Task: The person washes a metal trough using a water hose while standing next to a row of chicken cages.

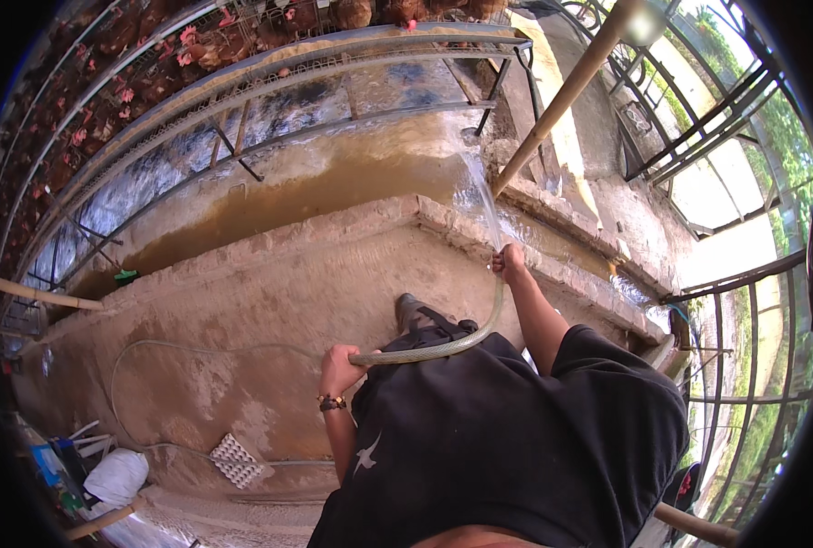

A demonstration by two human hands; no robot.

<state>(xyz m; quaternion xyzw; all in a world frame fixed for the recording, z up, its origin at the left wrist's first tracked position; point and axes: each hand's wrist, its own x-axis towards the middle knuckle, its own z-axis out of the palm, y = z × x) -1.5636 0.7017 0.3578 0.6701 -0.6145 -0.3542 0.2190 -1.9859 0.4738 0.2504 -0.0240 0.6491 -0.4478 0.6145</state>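
A clear braided hose (441, 351) curves in front of my body. My right hand (510, 260) grips it by its outlet end, and a stream of water (483, 192) shoots from there toward the far end of the gutter. My left hand (341, 368) is closed around the hose further back, at waist height. Behind that hand, the thinner-looking run of hose (122, 363) loops across the concrete floor. Murky brown water (324, 181) stands in the concrete gutter (406, 209) beneath the cages.
Brown hens (225, 48) fill wire cages along the upper left, above a feed trough (310, 51). A bamboo pole (560, 99) rises beside the gutter. An egg tray (236, 461) and a white sack (117, 475) lie at lower left. Metal framing (721, 123) borders the right.
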